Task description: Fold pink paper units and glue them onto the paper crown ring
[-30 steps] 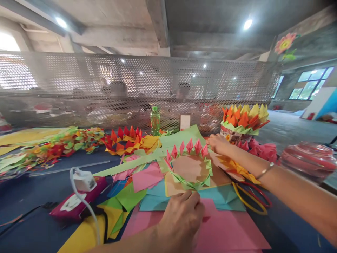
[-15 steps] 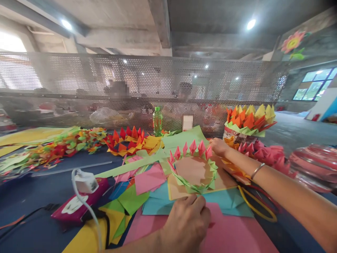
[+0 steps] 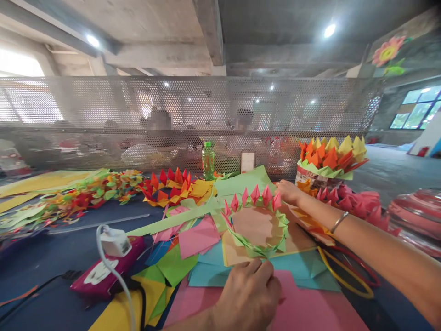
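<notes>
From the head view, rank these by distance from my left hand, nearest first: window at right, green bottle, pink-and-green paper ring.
From the left hand:
1. Pink-and-green paper ring: just ahead of the hand.
2. Green bottle: farther ahead, slightly left, in front of the perforated panel.
3. Window: far background, right side.

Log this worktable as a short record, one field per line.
Left hand: curled over pink sheets, nearest the ring's front edge; left hand contents hidden
Right hand: right hand beside the pale green sheet; grip unclear
Ring: green folded-paper ring, pink points along its far side
Under ring: brown sheet
Left side: purple power strip, white plug
Back: green bottle, perforated screen
Right back: orange-and-yellow paper piece
</notes>
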Motion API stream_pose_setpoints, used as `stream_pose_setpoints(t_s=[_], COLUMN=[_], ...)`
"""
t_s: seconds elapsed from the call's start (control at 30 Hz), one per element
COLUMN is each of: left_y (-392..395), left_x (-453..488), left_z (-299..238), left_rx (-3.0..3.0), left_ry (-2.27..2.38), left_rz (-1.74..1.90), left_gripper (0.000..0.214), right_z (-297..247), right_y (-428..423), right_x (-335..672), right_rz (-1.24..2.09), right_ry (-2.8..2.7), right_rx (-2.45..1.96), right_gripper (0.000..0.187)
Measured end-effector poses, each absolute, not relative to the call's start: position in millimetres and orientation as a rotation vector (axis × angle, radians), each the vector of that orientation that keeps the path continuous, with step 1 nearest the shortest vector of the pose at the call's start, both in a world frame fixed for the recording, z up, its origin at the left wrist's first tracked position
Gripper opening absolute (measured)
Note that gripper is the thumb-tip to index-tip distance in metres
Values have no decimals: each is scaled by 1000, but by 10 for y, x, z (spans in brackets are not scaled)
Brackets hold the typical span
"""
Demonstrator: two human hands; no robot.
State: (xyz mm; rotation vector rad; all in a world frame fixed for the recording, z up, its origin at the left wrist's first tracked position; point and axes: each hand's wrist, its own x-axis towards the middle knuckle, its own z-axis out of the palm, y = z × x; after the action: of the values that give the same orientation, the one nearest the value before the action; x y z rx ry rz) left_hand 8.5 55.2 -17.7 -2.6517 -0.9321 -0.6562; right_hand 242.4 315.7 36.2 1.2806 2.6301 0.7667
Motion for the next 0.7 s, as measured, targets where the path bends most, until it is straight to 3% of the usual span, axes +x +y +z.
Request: stream_pose_setpoints(t_s=[0.3,0.7], left_y=[473,427], left_x=[82,63], left_z=[-43,13], left_rx=[-2763,-2820], left_ry=[-1017,-1046], left_rz=[-571,-511], left_gripper=[6,10], right_z=[486,552], right_y=[2966,2388], right_x=[2549,2660], right_rz=[774,829], right_ry=[2549,2686], right_rx=[1283,1420], right_gripper=[31,34])
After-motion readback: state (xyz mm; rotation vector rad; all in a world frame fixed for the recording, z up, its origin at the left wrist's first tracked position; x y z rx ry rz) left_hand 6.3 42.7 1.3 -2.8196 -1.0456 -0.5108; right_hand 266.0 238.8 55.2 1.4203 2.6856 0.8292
